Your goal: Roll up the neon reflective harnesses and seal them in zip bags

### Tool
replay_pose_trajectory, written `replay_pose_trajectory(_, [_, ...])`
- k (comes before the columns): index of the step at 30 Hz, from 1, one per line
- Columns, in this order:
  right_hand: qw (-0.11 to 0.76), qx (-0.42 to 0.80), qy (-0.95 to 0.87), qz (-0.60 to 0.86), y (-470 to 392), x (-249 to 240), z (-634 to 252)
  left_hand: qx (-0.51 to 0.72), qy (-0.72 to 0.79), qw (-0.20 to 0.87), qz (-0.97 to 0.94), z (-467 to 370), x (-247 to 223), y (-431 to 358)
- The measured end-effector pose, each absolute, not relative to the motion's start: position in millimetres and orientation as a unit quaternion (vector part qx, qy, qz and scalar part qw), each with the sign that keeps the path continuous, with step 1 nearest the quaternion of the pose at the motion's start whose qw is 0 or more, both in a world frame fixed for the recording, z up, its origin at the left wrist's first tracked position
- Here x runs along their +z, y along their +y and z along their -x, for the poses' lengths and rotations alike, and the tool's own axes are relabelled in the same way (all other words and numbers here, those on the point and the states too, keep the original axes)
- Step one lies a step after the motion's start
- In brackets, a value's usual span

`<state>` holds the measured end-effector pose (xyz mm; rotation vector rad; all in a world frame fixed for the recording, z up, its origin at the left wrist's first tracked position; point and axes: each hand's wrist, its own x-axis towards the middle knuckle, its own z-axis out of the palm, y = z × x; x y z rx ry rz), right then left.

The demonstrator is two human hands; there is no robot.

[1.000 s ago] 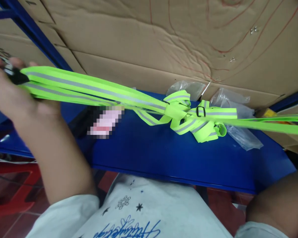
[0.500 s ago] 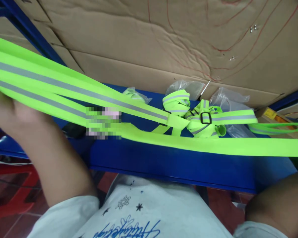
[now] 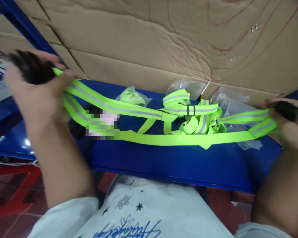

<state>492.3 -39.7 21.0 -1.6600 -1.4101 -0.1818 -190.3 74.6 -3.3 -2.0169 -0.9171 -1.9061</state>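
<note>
A neon-yellow reflective strap (image 3: 129,106) with grey stripes stretches in a slack loop between my two hands. On the left, my left hand (image 3: 39,86) is closed around its end, where a black piece (image 3: 33,67), blurred by motion, shows in the grip. At the far right my right hand (image 3: 291,120) is closed around the other end, with a black buckle-like part (image 3: 286,110) showing between the fingers. A black slider (image 3: 191,110) sits on the strap near the middle. Behind and below it lies a heap of rolled reflective straps (image 3: 201,124).
The straps lie over a blue table (image 3: 164,162). Toward the back are a bagged roll of strap (image 3: 134,97) and clear plastic bags (image 3: 186,88). A cardboard sheet (image 3: 129,43) rises behind. A red stool (image 3: 15,195) stands at lower left.
Both hands have come into view, moving inward from the sides. The strap, which was pulled wide and high on the left, now hangs lower and slacker. Its slider has shifted left.
</note>
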Motion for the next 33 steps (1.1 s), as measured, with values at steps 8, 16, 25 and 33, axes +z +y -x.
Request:
replay_pose_trajectory(8, [0.179, -0.101, -0.817, 0.539, -20.3, 2.2, -397.4, -0.211, -0.41, -0.062, 0.885, 40.6, 11.6, 12.3])
replay_pose_trajectory(16, [0.172, -0.121, -0.768, 0.604, -14.7, -18.9, -410.7, -0.03, -0.409, -0.064, 0.91, 27.6, -13.8, 16.7])
replay_pose_trajectory(25, [0.224, -0.084, -0.734, 0.635, -33.5, 10.5, -407.1, -0.08, -0.44, -0.028, 0.894, 25.6, -12.5, 19.0])
replay_pose_trajectory(33, [0.31, 0.269, -0.553, 0.725, -92.6, 57.5, -438.8, -0.36, -0.364, -0.068, 0.856, 59.1, 32.3, -1.2])
